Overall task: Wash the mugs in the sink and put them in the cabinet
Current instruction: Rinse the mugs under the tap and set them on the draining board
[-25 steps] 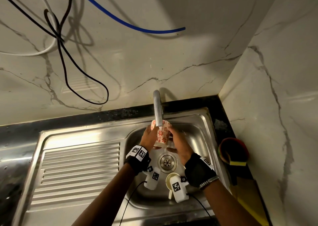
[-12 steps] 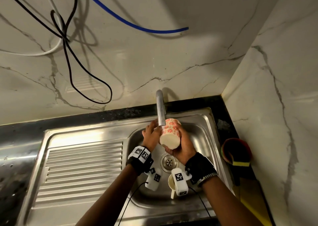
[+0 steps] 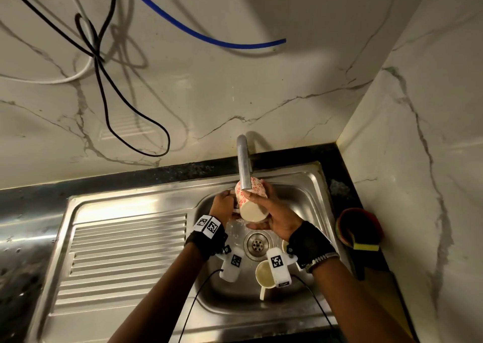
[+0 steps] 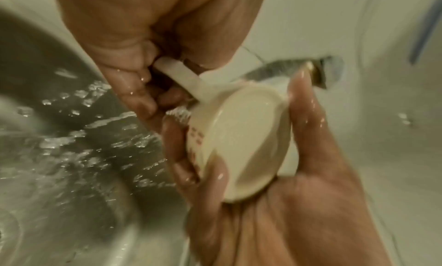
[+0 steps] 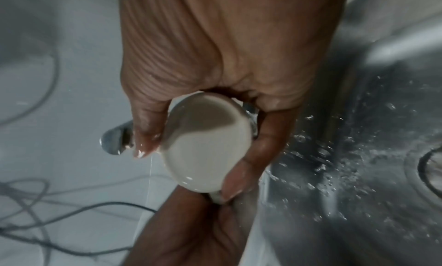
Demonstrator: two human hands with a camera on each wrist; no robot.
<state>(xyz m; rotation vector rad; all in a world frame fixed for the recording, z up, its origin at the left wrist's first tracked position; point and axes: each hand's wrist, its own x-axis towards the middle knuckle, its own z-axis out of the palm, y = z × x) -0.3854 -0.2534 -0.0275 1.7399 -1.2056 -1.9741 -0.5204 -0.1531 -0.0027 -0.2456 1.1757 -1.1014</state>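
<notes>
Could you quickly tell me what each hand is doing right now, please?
Left hand: grips the handle of the floral mug.
Right hand: holds the same mug around its base.

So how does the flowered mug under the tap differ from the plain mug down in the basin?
The flowered mug carries a red pattern; the plain mug is bare cream. The flowered mug is held in the air by the left hand and right hand, tipped with its base toward the camera; the plain mug lies loose in the sink, untouched, mouth showing. Both are cream with a handle.
</notes>
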